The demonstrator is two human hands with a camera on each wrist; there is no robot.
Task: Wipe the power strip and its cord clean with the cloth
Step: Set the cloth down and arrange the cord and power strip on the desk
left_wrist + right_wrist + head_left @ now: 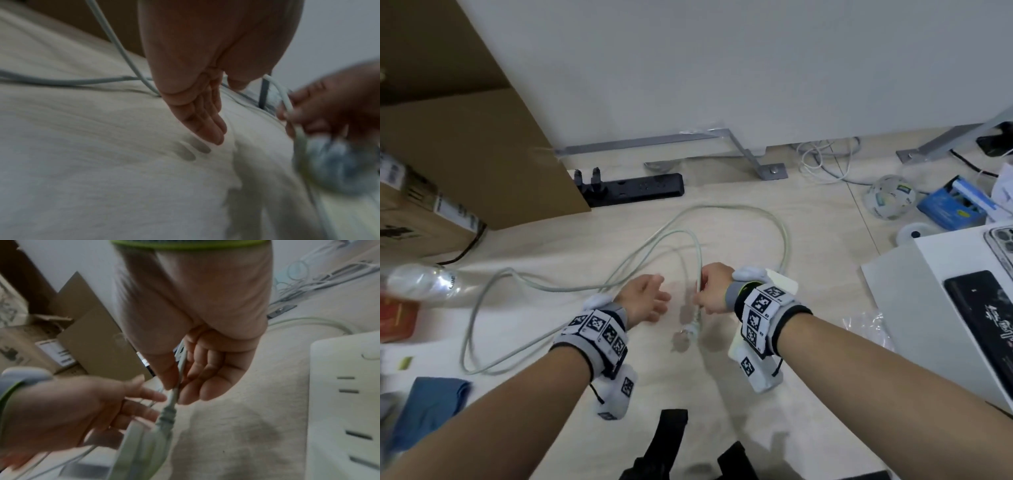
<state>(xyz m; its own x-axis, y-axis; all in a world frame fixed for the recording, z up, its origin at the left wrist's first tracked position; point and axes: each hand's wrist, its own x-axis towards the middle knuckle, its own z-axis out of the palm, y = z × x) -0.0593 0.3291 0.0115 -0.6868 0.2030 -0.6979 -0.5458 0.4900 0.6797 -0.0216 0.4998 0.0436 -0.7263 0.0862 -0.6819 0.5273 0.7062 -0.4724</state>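
Fingers (203, 369) of the right hand (714, 291) pinch the pale cord (774, 219) above its plug (691, 330); left hand (645, 298) hovers open.

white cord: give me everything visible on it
The cord is pale grey-white with a smooth, rubbery-looking jacket. It lies in wide loose loops on the light floor, crossing itself. Near its end the right hand pinches it between thumb and fingers, lifting that stretch so the plug with its ribbed strain relief dangles below. The left hand, open, is close beside it, not gripping.

Bare floor (592, 246) lies between cord (739, 208) loops and cardboard box (482, 144).
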